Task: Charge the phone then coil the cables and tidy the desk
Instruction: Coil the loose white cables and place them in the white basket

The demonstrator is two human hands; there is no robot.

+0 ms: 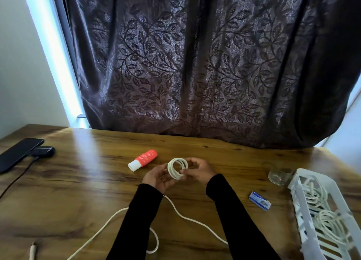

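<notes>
A white cable is partly wound into a small coil (176,168) held up over the middle of the wooden desk (82,181). My left hand (156,178) grips the coil from below and my right hand (197,170) pinches its right side. The loose rest of the cable (192,220) trails back across the desk under my forearms, its plug end (32,253) lying at the front left. A black phone (17,154) lies at the far left with a dark cable (17,178) plugged in beside a black charger block (43,151).
A red tube with a white cap (143,160) lies just left of my hands. A white slatted basket (320,214) holding coiled white cables stands at the right edge, with a clear glass (279,176) and a small blue packet (259,200) near it. A dark leaf-patterned curtain hangs behind the desk.
</notes>
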